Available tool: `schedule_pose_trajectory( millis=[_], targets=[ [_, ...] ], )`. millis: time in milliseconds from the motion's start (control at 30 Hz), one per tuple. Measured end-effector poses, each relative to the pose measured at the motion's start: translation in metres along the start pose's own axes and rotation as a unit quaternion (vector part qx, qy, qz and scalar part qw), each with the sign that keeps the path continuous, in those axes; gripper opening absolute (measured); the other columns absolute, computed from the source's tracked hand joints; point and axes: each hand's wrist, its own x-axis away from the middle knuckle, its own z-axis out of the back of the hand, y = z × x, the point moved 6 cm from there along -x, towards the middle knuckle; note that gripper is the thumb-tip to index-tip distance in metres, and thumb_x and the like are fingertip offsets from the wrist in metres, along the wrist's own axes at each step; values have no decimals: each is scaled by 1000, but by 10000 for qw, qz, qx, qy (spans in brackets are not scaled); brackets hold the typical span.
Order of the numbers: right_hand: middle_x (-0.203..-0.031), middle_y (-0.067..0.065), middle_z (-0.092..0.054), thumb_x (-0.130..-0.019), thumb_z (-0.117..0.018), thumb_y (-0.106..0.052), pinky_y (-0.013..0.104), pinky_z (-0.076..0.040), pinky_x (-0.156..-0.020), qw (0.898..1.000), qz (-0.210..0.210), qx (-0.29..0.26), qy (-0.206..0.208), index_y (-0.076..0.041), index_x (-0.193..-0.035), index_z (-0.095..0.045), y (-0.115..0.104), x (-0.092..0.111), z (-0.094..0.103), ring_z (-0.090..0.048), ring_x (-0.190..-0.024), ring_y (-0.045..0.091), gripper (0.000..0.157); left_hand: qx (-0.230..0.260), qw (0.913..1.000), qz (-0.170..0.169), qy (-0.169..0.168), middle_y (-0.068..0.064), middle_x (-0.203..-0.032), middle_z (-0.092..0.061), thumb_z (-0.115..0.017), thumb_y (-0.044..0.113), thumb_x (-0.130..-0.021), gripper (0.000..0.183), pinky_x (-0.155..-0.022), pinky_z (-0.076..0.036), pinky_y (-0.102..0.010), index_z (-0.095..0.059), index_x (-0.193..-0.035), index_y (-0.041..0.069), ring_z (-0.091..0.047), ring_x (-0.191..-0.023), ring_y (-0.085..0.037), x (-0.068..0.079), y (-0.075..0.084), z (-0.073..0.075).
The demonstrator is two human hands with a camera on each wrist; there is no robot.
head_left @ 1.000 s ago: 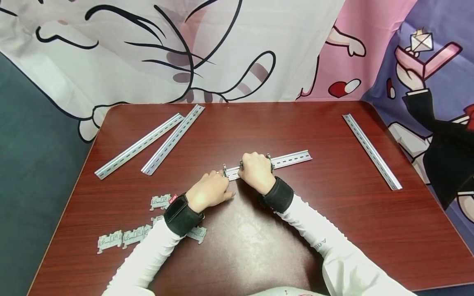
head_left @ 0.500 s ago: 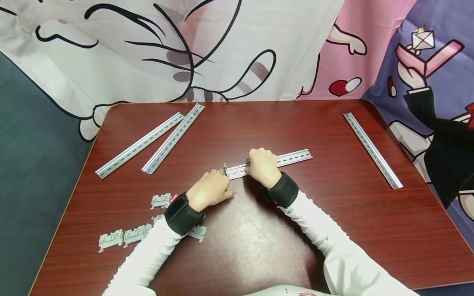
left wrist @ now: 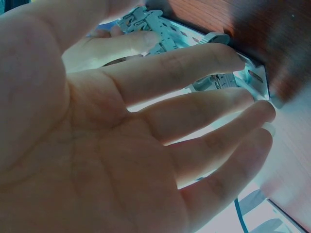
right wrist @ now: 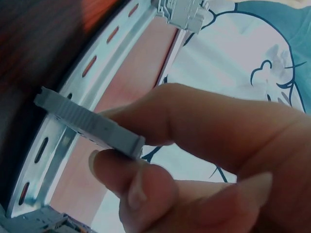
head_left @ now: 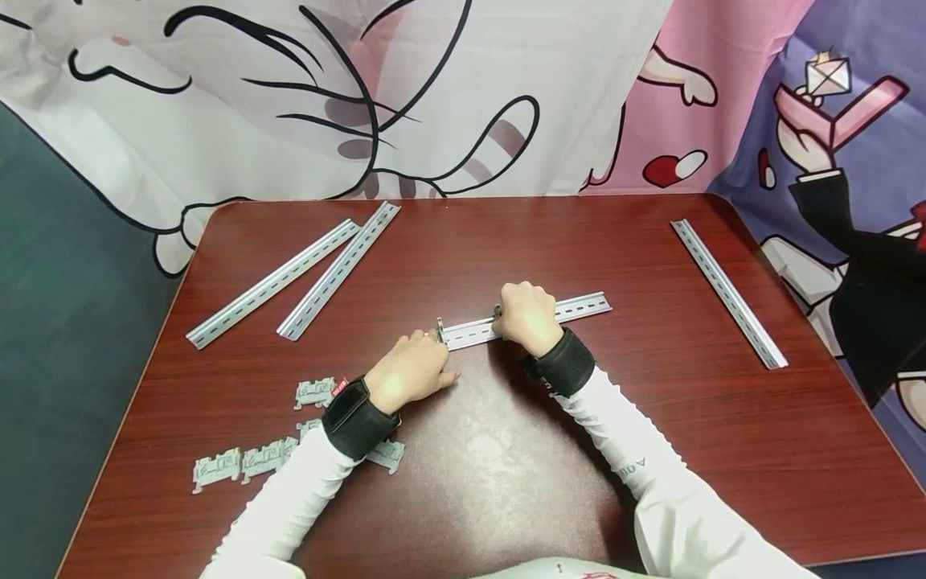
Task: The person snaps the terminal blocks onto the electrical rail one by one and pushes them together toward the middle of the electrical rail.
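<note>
A slotted metal DIN rail (head_left: 586, 306) lies across the middle of the table. At its left end stands a thin grey terminal block (head_left: 440, 328). My left hand (head_left: 408, 374) reaches that end with fingers extended; the left wrist view shows them over the rail and its blocks (left wrist: 216, 82), contact unclear. My right hand (head_left: 531, 318) is over the middle of the rail. Seen from the right wrist, thumb and fingers pinch a grey terminal block (right wrist: 92, 121) set across the rail. Other blocks sit further along the rail on either side, one (right wrist: 182, 12) near the top.
Several loose terminal blocks (head_left: 215, 470) lie flat at the front left, partly hidden by the left forearm. Two more rails (head_left: 336, 273) rest at the back left, one (head_left: 727, 293) at the right. A printed cloth (head_left: 463, 96) hangs behind the table.
My right hand has moved to the right along the rail, and the terminal block at its left side has shifted right with it. My left hand has stayed in place.
</note>
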Motion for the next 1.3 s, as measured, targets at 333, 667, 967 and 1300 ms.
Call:
schedule_pose_trajectory(
  millis=[333,667,967,1300],
  targets=[
    [-93,19,-72,-66,-81,-27,52,-54,-69,9997,-199,-16,-152,-10,-68,-64,15,-7,4,-68,-87,40,24,60,9999,60,-77,-26,-124,-60,-62,34,-92,32,-86,-44,-49,-67,-74,7,-55,-98,-37,0,0,-1],
    [-91,18,-71,-66,-81,-27,53,-54,-69,9991,-239,-132,-309,-11,-64,-62,24,-10,7,-68,-87,39,25,-62,9999,-29,104,-25,-114,-63,-63,34,-91,33,-81,-45,-47,-65,-71,8,-56,-91,-37,0,1,1],
    [-99,20,-71,-66,-81,-29,53,-54,-72,9987,-306,-75,-406,-9,-71,-66,29,-12,7,-68,-91,40,25,-19,10000,23,42,-26,-118,-62,-62,33,-92,32,-84,-44,-49,-67,-75,6,-56,-96,-38,0,2,0],
    [-98,20,-71,-66,-80,-25,53,-54,-72,9988,-364,-80,-327,-8,-73,-66,30,-11,9,-68,-91,40,22,-87,9998,-25,199,-24,-111,-64,-64,32,-90,32,-78,-44,-46,-64,-71,7,-56,-88,-35,1,3,1]
  ],
)
